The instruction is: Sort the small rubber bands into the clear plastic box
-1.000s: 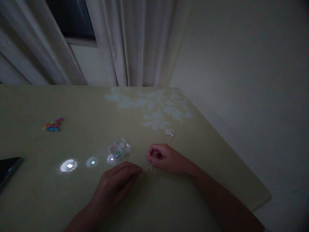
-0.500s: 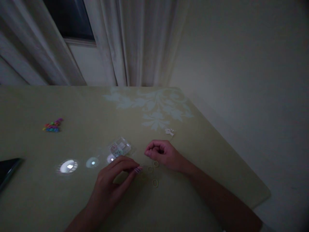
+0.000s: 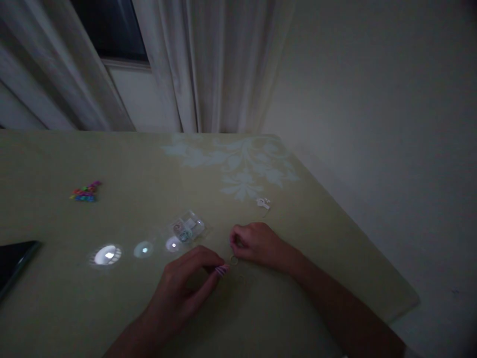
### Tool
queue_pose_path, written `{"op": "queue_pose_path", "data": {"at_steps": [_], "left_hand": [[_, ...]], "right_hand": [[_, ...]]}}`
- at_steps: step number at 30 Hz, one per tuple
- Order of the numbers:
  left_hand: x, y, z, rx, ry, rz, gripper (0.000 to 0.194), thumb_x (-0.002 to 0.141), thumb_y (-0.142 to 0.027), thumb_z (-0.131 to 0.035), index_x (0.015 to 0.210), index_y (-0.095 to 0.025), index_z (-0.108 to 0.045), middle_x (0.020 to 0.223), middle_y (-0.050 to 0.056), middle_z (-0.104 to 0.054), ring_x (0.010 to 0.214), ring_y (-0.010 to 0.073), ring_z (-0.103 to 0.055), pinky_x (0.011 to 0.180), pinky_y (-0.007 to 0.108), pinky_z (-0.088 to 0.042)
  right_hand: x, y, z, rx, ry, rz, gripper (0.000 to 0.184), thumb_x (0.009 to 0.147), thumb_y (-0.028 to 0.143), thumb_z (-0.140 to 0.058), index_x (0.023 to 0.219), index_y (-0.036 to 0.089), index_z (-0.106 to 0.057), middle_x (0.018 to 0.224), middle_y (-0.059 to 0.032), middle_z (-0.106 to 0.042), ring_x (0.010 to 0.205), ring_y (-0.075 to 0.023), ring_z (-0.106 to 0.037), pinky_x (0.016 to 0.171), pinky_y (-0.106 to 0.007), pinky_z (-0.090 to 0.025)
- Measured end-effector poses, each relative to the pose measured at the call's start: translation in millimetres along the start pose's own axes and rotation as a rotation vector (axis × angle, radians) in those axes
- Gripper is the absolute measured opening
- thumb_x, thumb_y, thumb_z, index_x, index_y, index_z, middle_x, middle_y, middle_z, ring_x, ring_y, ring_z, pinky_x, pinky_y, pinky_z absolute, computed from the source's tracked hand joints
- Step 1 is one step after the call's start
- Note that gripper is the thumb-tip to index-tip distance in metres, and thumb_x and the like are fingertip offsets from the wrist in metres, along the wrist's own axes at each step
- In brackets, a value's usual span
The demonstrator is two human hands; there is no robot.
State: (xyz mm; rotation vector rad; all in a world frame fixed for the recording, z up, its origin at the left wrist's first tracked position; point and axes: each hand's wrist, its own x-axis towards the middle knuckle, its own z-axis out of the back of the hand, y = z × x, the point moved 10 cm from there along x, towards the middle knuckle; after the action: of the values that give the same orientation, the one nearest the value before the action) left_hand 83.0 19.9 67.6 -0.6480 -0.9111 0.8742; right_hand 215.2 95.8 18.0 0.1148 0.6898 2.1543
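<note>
Between the thumb and fingertips of my left hand (image 3: 186, 286) is a small pink and purple striped piece (image 3: 222, 270). My right hand (image 3: 255, 243) is closed in a pinch just right of it, a little farther from me; whatever its fingertips hold is too small and dark to make out. A thin pale yellow ring (image 3: 233, 259) lies on the table just below the right fingertips. Nearer to me is another faint ring (image 3: 242, 278). Beyond my left hand stands a clear plastic box (image 3: 190, 224) with compartments, holding small rings and bits.
Farther left lies a pile of small bright coloured pieces (image 3: 85, 191). A dark flat device (image 3: 17, 263) sits at the left edge. Beyond my right hand is a small white cut-out piece (image 3: 263, 203). The table (image 3: 122, 164) meets a wall on the right and curtains behind.
My left hand has shifted slightly right, and its striped piece shows more than a second ago. My right hand lifted away, then came back down beside the ring. The rings look slightly moved.
</note>
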Motion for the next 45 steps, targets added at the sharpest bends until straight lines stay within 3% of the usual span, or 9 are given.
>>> {"op": "queue_pose_path", "data": {"at_steps": [5,9,13,17,23,28,32,40,45], "left_hand": [[-4,8,-13.3,-0.023,0.062,-0.029,0.014,0.101,-0.015,-0.062,0.107,-0.024,-0.071,0.093,0.001,-0.078,0.081,0.0132,-0.075,0.074,0.021,-0.058],[-5,10,-20.6,-0.032,0.087,-0.043,0.019,0.098,-0.01,-0.061,0.105,-0.025,-0.071,0.093,0.0,-0.079,0.082,0.0131,-0.075,0.075,0.021,-0.057],[-4,1,-23.1,-0.052,0.074,-0.123,0.019,0.098,-0.01,-0.061,0.104,-0.024,-0.072,0.093,0.001,-0.08,0.082,0.015,-0.076,0.076,0.022,-0.058],[-1,-1,-22.1,-0.045,0.072,-0.167,0.019,0.101,-0.013,-0.059,0.103,-0.023,-0.074,0.094,0.004,-0.08,0.084,0.0168,-0.077,0.075,0.024,-0.059],[6,22,-0.8,0.059,0.031,-0.034,0.021,0.1,-0.014,-0.059,0.103,-0.023,-0.078,0.094,0.003,-0.083,0.083,0.017,-0.08,0.075,0.024,-0.061],[11,54,52.1,0.198,-0.161,0.136,0.015,0.095,-0.026,-0.065,0.099,-0.025,-0.079,0.092,0.001,-0.084,0.078,0.0185,-0.08,0.072,0.026,-0.062],[26,66,85.5,0.422,-0.214,0.226,0.019,0.094,-0.034,-0.063,0.094,-0.023,-0.079,0.09,0.004,-0.084,0.076,0.0215,-0.079,0.072,0.03,-0.062],[61,85,63.8,0.835,0.104,0.28,0.036,0.096,-0.016,-0.043,0.097,-0.017,-0.079,0.103,0.014,-0.08,0.087,0.0283,-0.077,0.078,0.037,-0.059],[51,68,54.9,0.814,-0.041,0.151,0.041,0.094,-0.011,-0.045,0.116,-0.021,-0.078,0.119,0.015,-0.078,0.109,0.0307,-0.074,0.091,0.041,-0.059]], "right_hand": [[2,5,6,0.071,-0.08,-0.011,0.011,0.098,0.024,-0.063,0.104,0.016,-0.066,0.073,0.0014,-0.063,0.061,-0.012,-0.05,0.062,-0.025,-0.028],[20,38,12,0.173,-0.074,0.116,0.013,0.101,0.028,-0.061,0.109,0.018,-0.064,0.071,0.0045,-0.061,0.061,-0.0115,-0.05,0.062,-0.024,-0.031],[53,76,3,0.02,0.01,0.238,0.016,0.102,0.033,-0.062,0.111,0.02,-0.066,0.08,0.0005,-0.068,0.07,-0.0145,-0.058,0.064,-0.025,-0.031],[78,88,-6,-0.086,0.038,0.272,0.02,0.104,0.037,-0.061,0.112,0.02,-0.068,0.088,-0.003,-0.071,0.072,-0.0164,-0.059,0.064,-0.027,-0.03],[48,38,24,0.186,-0.149,0.167,0.014,0.101,0.029,-0.063,0.108,0.018,-0.068,0.067,0.0058,-0.055,0.06,-0.011,-0.047,0.062,-0.024,-0.03],[1,-17,30,0.346,-0.291,0.033,0.016,0.099,0.032,-0.061,0.099,0.017,-0.067,0.062,0.008,-0.043,0.057,-0.011,-0.04,0.06,-0.024,-0.03],[-10,-27,26,0.434,-0.35,0.018,0.018,0.097,0.035,-0.062,0.099,0.017,-0.066,0.063,0.0077,-0.042,0.058,-0.0111,-0.041,0.06,-0.024,-0.031],[-6,-26,31,0.382,-0.337,0.029,0.011,0.096,0.026,-0.065,0.099,0.017,-0.069,0.062,0.0078,-0.046,0.057,-0.0108,-0.04,0.06,-0.025,-0.029],[-6,-27,27,0.265,-0.265,-0.003,0.008,0.093,0.021,-0.072,0.1,0.017,-0.075,0.063,0.0065,-0.052,0.059,-0.0107,-0.047,0.064,-0.025,-0.032]]}}
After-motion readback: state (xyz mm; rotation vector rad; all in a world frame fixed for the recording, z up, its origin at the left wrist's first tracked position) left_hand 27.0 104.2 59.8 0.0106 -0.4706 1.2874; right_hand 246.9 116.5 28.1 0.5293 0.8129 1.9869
